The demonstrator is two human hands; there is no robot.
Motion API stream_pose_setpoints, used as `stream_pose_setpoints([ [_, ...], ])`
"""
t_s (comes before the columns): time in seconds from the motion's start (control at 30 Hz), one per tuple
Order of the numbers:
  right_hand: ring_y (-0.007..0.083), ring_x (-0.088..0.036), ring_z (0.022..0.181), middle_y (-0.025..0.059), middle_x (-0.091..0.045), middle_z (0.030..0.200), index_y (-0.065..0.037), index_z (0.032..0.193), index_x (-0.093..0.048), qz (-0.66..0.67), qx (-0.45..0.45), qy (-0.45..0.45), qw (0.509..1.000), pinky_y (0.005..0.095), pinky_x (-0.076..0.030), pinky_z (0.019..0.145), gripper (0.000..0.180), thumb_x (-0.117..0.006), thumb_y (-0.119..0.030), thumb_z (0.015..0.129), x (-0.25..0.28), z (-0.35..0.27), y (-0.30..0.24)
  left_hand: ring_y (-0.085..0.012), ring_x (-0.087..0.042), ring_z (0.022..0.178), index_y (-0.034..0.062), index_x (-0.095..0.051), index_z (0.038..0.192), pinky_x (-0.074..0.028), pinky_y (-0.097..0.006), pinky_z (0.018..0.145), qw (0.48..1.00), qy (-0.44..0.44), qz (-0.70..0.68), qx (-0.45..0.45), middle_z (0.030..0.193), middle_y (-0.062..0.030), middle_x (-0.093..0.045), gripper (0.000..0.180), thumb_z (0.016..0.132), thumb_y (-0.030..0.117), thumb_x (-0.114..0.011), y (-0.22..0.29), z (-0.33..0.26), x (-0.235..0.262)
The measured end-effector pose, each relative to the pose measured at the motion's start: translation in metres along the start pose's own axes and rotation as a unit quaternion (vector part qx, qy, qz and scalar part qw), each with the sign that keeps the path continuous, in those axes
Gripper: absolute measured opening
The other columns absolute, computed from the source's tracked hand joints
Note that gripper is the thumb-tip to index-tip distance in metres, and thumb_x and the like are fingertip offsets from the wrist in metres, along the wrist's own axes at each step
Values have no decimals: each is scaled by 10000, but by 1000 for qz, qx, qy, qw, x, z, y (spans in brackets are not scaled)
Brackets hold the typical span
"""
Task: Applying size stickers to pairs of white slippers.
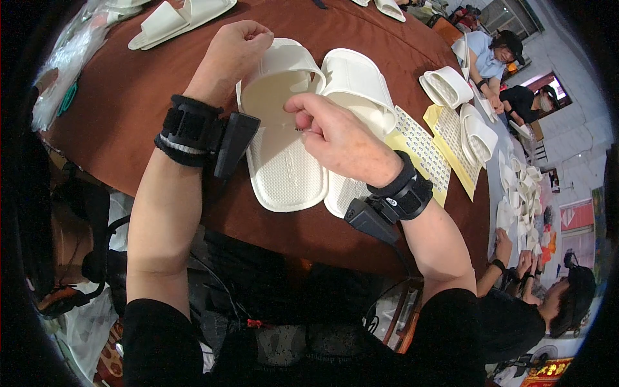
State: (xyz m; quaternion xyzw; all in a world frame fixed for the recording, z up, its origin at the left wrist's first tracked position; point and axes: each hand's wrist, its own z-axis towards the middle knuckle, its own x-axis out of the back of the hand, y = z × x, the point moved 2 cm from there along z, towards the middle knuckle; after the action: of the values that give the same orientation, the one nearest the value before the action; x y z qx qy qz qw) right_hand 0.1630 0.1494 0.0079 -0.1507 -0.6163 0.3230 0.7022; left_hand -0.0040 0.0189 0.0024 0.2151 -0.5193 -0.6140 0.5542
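The left hand (235,51) comes in over the brown worktop (122,97) with its wrist bent and its fingers curled shut on the strap edge of the left slipper (284,161), which lies flat, sole down, toe end away from the person. The right hand (332,132) hovers over the same slipper's footbed, knuckles up, thumb and forefinger pinched narrowly together on something too small to tell. A second slipper (361,84) lies just beside the first, touching it, partly under the right hand. Yellow sheets (451,138) lie beside the pair. Both wrists wear black bands.
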Motion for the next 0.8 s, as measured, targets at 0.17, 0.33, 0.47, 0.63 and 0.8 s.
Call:
stream_pose_setpoints([
  [0.17,104,-506,711,50,-524,899,-9,1182,-475,54,-38,-13,998,247,-451,666,399,-482,23,784,4,-2,-2,-91,-545,786,-37,-628,988,-446,-236,710,1000,-9,-9,-4,867,-37,-626,283,872,218,-592,12,-3,6],
  [0.33,93,-516,739,43,-523,896,4,1185,-472,143,-45,9,989,232,-451,700,410,-467,45,777,11,-3,4,-89,-552,819,-47,-616,972,-452,-238,739,998,-22,-11,-64,873,-36,-622,256,899,189,-552,51,-21,26],
  [0.47,101,-540,786,58,-549,878,12,1172,-468,173,-29,16,984,227,-447,738,399,-427,65,779,8,-2,8,-125,-567,858,-34,-619,942,-450,-264,786,988,-105,81,-85,886,-47,-624,145,857,63,-552,79,-68,33],
  [0.63,108,-549,777,64,-570,848,19,1152,-467,189,-20,13,982,233,-448,732,375,-394,68,788,7,-3,7,-289,-547,854,-1,-644,936,-448,-354,769,945,-159,218,-186,866,-126,-578,190,754,-3,-591,86,-117,16],
  [0.8,109,-541,736,69,-576,824,22,1145,-466,132,-14,13,991,242,-448,690,358,-393,50,796,7,-4,5,-294,-521,853,43,-644,1001,-442,-384,767,931,-175,246,-207,873,-116,-549,264,746,6,-592,75,-126,1],
])
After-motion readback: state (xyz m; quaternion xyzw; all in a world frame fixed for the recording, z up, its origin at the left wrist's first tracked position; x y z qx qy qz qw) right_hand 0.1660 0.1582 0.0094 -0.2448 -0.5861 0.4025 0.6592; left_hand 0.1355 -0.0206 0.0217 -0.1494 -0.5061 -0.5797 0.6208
